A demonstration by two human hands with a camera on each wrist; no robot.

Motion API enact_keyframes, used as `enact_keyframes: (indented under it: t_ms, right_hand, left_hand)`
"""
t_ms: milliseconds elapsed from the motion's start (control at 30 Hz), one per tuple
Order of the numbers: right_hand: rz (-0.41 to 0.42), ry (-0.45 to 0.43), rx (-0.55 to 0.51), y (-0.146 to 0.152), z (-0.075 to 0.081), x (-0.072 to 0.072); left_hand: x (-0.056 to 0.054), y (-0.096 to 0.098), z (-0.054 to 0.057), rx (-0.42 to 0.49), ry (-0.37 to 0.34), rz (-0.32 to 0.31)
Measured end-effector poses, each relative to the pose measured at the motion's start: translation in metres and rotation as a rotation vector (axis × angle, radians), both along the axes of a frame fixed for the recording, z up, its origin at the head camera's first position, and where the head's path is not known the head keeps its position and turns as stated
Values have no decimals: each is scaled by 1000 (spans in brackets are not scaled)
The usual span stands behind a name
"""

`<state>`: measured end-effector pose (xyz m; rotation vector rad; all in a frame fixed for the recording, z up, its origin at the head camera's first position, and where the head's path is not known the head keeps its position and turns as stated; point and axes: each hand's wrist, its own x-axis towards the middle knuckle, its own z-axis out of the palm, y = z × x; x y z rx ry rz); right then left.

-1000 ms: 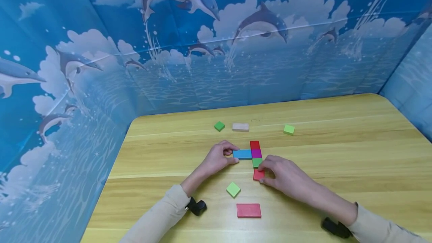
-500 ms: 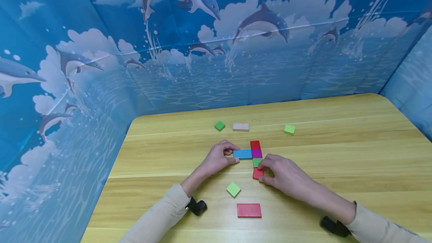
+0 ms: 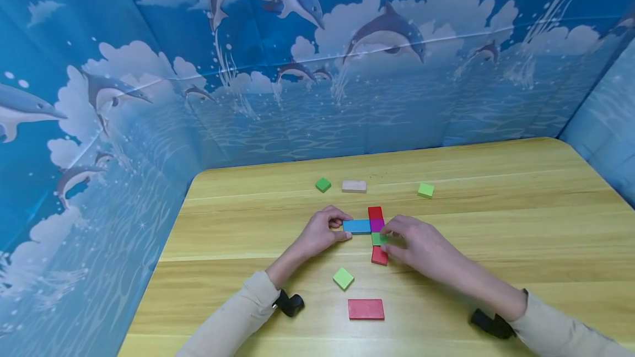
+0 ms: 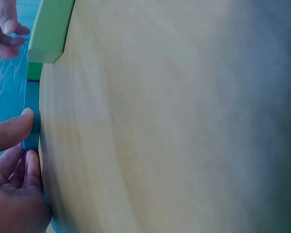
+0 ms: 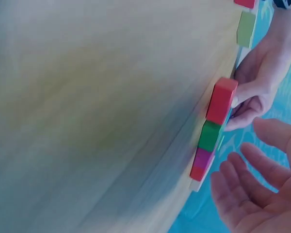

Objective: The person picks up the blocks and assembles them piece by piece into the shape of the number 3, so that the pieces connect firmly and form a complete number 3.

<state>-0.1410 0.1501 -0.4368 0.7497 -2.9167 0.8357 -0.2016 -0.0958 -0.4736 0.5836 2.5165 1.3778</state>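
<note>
My left hand pinches the left end of a flat blue block between thumb and fingers. That block's right end meets a short column of blocks: red at the far end, then purple, green and another red block nearest me, slightly askew. Just right of the green block hovers my right hand. The right wrist view shows its fingers relaxed and spread, holding nothing, beside the column.
Nearer me lie a light green square block and a wider red block. Beyond the column are a dark green block, a greyish block and another light green one. A dolphin-print curtain backs the wooden table.
The near red block has shifted slightly forward against the green one. My right hand has let go of it and moved up and forward. The left hand stays in place on the blue block.
</note>
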Motion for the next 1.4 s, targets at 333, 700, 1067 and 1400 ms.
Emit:
enact_keyframes:
  t_ms: [333,700,1067,1400]
  right_hand:
    - [105,4,-22,2,0,-19]
    - [127,-20,63,-2,-4,-37]
    - [101,-82,41,-1,-9,-37]
    - [87,-95,-33,1,-13,-36]
  left_hand:
    - [-1,-1,-2,-7,-5,-1]
    - [-2,-2,-2,-7,-9,-5]
    - [-1,0,-2,-5,-24,-2]
    - [0,0,1,14,-57,16]
